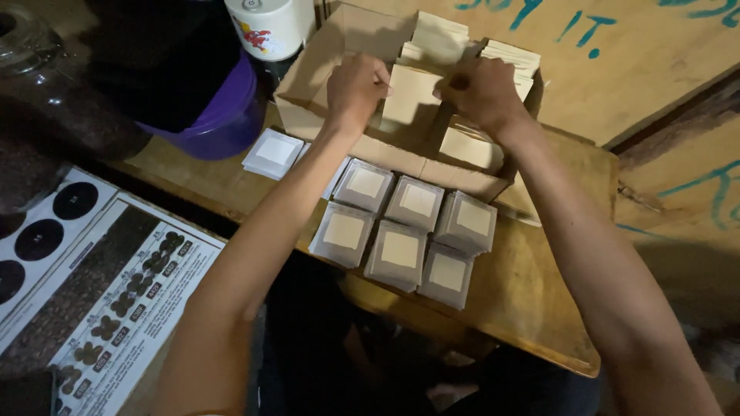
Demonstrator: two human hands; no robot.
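Gripping one packet [411,94], both hands [356,86] [482,91]; six stacks [401,231] nearby

Upright cream packet [411,94] in carton [308,85]

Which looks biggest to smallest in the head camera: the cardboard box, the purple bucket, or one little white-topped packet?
1. cardboard box, plainly the largest.
2. purple bucket, though it is partly hidden, so its full size is unsure.
3. One white-topped packet, the smallest.

Both hands reach into the box.
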